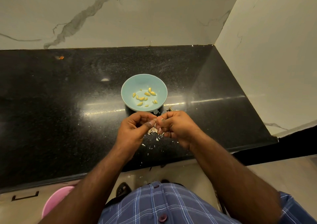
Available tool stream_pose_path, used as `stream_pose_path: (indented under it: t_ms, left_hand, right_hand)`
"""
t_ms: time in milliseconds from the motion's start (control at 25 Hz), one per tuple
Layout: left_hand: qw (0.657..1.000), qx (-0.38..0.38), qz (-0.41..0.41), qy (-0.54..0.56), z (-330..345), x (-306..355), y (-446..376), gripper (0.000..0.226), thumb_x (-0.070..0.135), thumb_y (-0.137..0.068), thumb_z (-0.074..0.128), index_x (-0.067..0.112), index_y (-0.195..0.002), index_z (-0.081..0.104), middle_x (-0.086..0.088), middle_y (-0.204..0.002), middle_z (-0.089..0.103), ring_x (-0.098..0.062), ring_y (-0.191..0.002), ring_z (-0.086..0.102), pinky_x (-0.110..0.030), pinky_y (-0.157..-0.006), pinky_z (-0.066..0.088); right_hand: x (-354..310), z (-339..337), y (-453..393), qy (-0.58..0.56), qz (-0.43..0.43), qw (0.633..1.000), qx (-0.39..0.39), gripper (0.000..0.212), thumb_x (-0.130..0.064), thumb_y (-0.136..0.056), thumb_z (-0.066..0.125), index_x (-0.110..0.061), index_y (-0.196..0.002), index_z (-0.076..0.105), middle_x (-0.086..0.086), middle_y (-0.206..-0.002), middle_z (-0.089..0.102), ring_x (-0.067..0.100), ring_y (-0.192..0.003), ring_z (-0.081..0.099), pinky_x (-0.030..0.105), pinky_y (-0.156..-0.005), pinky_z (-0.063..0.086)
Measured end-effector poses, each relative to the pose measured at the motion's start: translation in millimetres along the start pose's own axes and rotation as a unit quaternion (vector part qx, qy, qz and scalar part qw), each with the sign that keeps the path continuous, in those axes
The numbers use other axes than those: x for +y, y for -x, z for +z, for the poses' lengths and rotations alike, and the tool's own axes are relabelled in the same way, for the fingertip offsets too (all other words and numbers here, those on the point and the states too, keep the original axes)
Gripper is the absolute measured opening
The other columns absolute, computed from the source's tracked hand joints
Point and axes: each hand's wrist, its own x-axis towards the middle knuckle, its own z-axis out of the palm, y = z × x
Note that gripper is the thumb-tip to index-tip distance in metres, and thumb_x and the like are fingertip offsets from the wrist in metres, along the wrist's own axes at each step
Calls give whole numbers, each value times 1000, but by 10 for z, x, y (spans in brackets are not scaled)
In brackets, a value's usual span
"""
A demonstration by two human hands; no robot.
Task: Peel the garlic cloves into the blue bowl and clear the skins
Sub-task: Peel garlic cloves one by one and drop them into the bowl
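Hands: the left hand (135, 127) and right hand (175, 126) meet just in front of the blue bowl (127, 86), each grip pinched on one garlic clove (154, 119), so a peeled clove likely drops in easily.
Clove axis: mostly hidden; cannot tell.
Peeled cloves (145, 97): scattered in the bowl, pointing various ways.
Skins (153, 130): littering the table (68, 103) beneath the hands, not yet cleared.

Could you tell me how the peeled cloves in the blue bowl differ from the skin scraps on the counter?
The peeled cloves are yellowish and plump; the skin scraps are pale, thin flakes. The cloves sit inside the blue bowl; the scraps lie scattered on the black counter, below the hands. Both are small garlic pieces.
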Motion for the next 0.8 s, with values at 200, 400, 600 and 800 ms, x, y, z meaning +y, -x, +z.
stream_pose_path:
  t_ms: [200,400,600,800]
  left_hand:
    - [993,27,-75,82,7,-47,-35,7,8,-92,69,5,-97,74,-9,-79,68,-12,-68,57,-25,-61,45]
    - [981,37,-142,124,59,-3,-50,7,10,-94,67,7,-89,72,-5,-72,65,-9,-62,53,-20,-54,41]
    - [983,30,-132,124,14,-19,-45,11,10,-91,70,4,-99,73,-13,-84,70,-12,-70,60,-20,-61,48]
    - [987,20,-122,108,15,11,-20,12,0,-90,68,2,-100,73,-10,-83,73,-9,-65,62,-18,-60,52]
  right_hand:
    - [180,57,-48,197,-247,942,113,9,-10,-91,72,-16,-84,74,-8,-74,71,8,-71,66,30,-67,56]
    - [314,87,-93,315,-413,837,173,8,-1,-85,71,-9,-83,70,0,-81,68,16,-75,62,39,-67,54]
    - [201,54,-86,215,-235,941,115,9,-11,-91,71,-15,-83,72,-11,-69,68,4,-68,63,30,-65,55]
    - [115,26,-74,8,-48,998,34,15,-3,-95,65,-11,-84,71,2,-73,67,11,-66,59,25,-59,48]
